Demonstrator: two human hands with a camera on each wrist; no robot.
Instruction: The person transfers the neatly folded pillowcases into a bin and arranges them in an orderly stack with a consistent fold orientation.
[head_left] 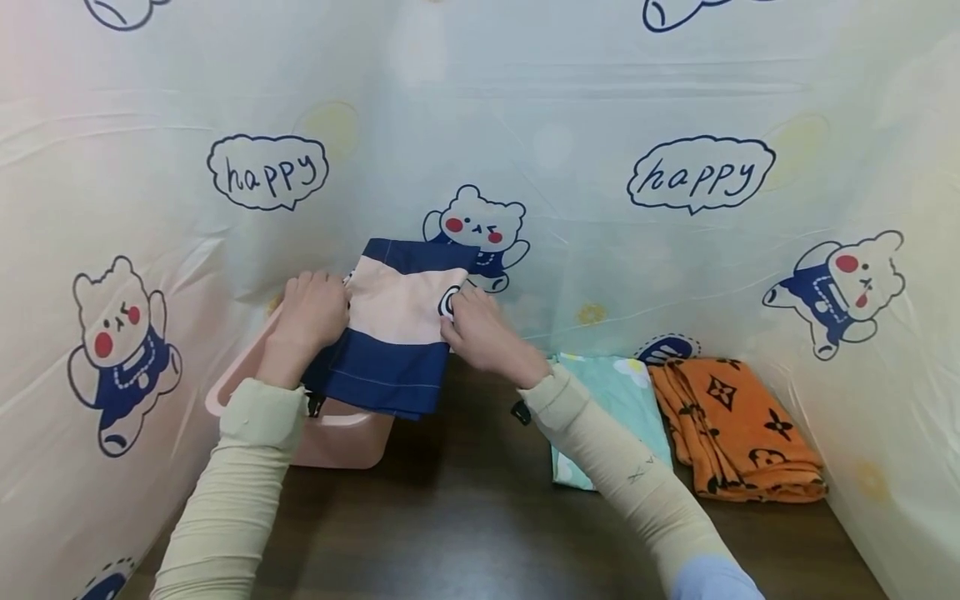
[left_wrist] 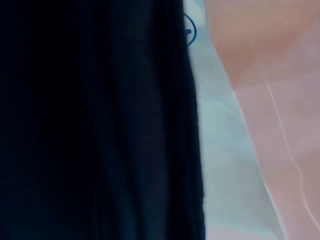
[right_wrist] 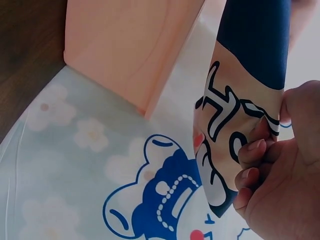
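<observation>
Cloth (head_left: pixel 401 308): While it's held up in the air, it sits between 8 and 9 o'clock from the middle of the head view. Navy bands at 12 and 6, pale pink between, and some bold lettering in the right wrist view.
Left hand (head_left: pixel 311 312): on the cloth's 9 o'clock edge, knuckles up, fingers bent and gripping it. Fingertips are hidden, and the left wrist view is mostly a dark blur, so can't say more.
Right hand (head_left: pixel 487 329): on the 3 o'clock edge, fingers curled in pretty snugly round the side, got a proper hold.
Tub (head_left: pixel 341 442): pink, on the dark table (head_left: pixel 457 517), around 7 o'clock from the cloth, which covers part of it in the head view. Can't tell if they touch.
Green cloth (head_left: pixel 622 392): folded, lying on the table at about 4 o'clock from the held one, partly behind the right sleeve (head_left: pixel 637 475).
Orange cloth (head_left: pixel 742 433): just beside the green one at its 3 o'clock, folded thicker, dark flower-ish print.
Left sleeve (head_left: pixel 232 475): pale and wrinkly, comes in from 7 o'clock.
Sheet (head_left: pixel 570 100): hangs at 12 o'clock behind everything, cartoon bears and "happy" bubbles.
</observation>
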